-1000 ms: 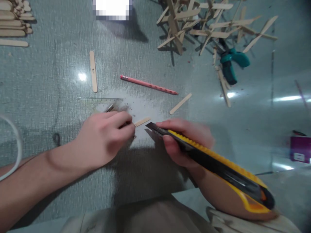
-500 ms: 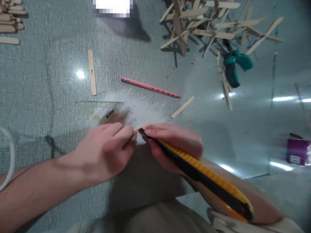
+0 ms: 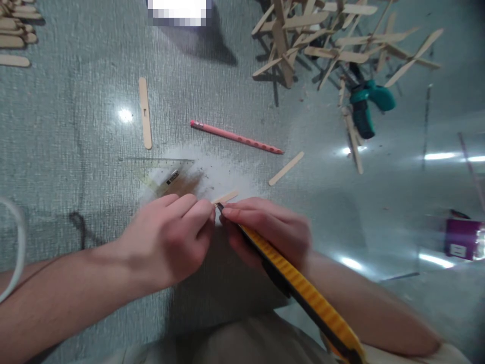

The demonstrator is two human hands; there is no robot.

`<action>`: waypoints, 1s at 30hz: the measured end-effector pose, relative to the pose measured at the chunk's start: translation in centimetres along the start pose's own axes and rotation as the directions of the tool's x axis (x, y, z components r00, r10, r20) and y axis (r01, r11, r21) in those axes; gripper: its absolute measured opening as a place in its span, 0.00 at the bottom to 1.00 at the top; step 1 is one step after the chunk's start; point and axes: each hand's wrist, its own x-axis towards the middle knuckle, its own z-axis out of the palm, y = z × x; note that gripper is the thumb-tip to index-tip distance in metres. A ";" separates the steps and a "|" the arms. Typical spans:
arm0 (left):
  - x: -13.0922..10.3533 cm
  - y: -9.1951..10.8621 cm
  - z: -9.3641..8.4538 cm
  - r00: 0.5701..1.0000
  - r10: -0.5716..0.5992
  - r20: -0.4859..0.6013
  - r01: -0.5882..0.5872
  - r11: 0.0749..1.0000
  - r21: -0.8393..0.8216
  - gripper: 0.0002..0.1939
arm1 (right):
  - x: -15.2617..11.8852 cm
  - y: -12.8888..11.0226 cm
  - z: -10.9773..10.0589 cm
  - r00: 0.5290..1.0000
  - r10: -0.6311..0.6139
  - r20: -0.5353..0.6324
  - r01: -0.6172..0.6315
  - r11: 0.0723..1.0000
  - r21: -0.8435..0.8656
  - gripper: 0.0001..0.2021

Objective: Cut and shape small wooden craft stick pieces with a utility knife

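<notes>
The grey textured surface [image 3: 76, 162] carried everything. At its far right lay a tangled heap of crossed sticks [image 3: 281, 40], well apart from the hands.

The left hand [image 3: 178, 237] was curled knuckles-up, its fingers drawn together and clamped on the near end of a short stick; the thumb's exact placing was hidden underneath. The right hand [image 3: 273, 222] came in from the other side, fingers wrapped round a yellow-and-black knife [image 3: 303, 285], whose body slanted back toward the person's lap.

Beyond the hands, a pink pencil [image 3: 237, 137] lay at a slant, and pliers [image 3: 362, 114] with teal handles rested just below the heap. A notched stick [image 3: 145, 126] lay lengthwise away from the person, past a clear ruler [image 3: 162, 163].

The short stick [image 3: 229, 196] poked out from the left fingertips, angling rightward and away, its free end just beyond the right fingertips. Smallest of all, the dark blade [image 3: 220, 206] sat between the two sets of fingertips, its tip at the stick's held end; whether it touched the wood could not be told.
</notes>
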 end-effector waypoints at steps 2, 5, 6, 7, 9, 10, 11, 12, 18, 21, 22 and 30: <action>0.0 0.1 0.1 1.000 -0.029 0.008 0.029 0.999 -0.023 0.16 | 0.0 0.0 0.1 1.000 0.005 0.000 -0.005 1.000 0.017 0.11; 0.0 0.3 0.2 0.999 -0.046 0.019 0.047 0.996 -0.074 0.16 | 0.1 0.1 0.2 0.998 -0.007 -0.056 0.009 0.999 0.031 0.13; 0.0 0.4 0.2 0.998 -0.049 0.027 0.051 0.995 -0.087 0.16 | 0.2 0.1 0.2 0.997 -0.012 -0.072 0.014 1.000 0.027 0.14; 0.0 0.4 0.3 0.998 -0.054 0.033 0.057 0.994 -0.097 0.16 | 0.1 0.2 0.3 0.997 -0.014 -0.079 0.015 1.000 0.019 0.15; 0.0 0.3 0.2 0.996 -0.072 0.051 0.077 0.991 -0.105 0.16 | 0.0 0.3 0.4 0.996 -0.020 -0.090 0.020 1.000 0.005 0.16; 0.1 0.1 0.2 0.995 -0.080 0.053 0.085 0.991 -0.103 0.17 | -0.1 0.4 0.5 0.996 -0.021 -0.090 0.022 1.000 0.002 0.17; 0.3 -0.2 0.1 0.996 -0.074 0.056 0.079 0.992 -0.094 0.18 | -0.2 0.4 0.5 0.995 -0.019 -0.093 0.020 1.000 0.003 0.17; 0.5 -0.6 -0.1 0.997 -0.056 0.054 0.060 0.995 -0.076 0.18 | -0.3 0.5 0.5 0.995 -0.013 -0.100 0.014 1.000 0.006 0.17; 2.7 -3.7 -1.4 0.939 0.334 0.078 -0.342 0.928 0.145 0.08 | -0.5 0.7 -0.3 0.993 0.022 -0.115 -0.016 0.998 0.053 0.16; 3.0 -4.4 -1.5 0.929 0.334 0.157 -0.358 0.920 0.160 0.20 | -0.2 1.1 -1.3 0.999 -0.018 -0.037 0.021 0.997 0.075 0.16; 3.0 -4.4 -1.5 0.926 0.323 0.195 -0.355 0.921 0.159 0.24 | 0.0 1.2 -1.6 1.000 -0.029 -0.006 0.030 0.996 0.087 0.15; 2.6 -4.2 -1.8 0.913 0.287 0.289 -0.327 0.940 0.101 0.31 | 1.0 1.7 -1.6 0.996 -0.009 0.093 -0.003 0.991 0.135 0.09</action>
